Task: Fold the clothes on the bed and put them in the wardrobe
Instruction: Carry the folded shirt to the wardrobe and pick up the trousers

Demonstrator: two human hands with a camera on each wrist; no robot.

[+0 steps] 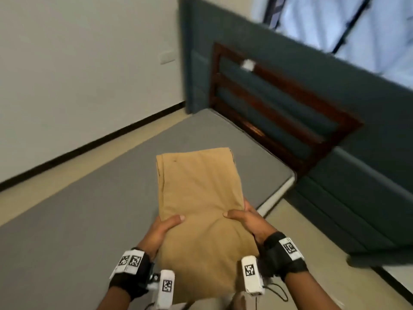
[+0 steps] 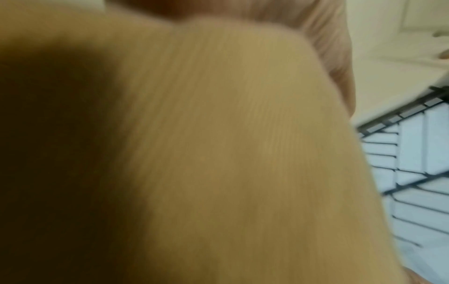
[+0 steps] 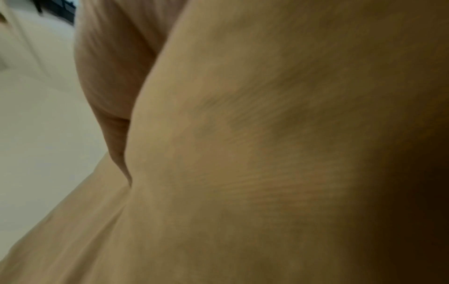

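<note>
You hold the folded tan trousers (image 1: 196, 204) between both hands, lifted above the grey mattress (image 1: 93, 198). Your left hand (image 1: 159, 231) clamps the left edge, thumb curled on top, fingers hidden beneath. Your right hand (image 1: 248, 222) grips the right edge the same way. Beyond your grip the cloth reaches out flat; behind it the near end hangs between your wrists. Both wrist views show only blurred tan fabric.
</note>
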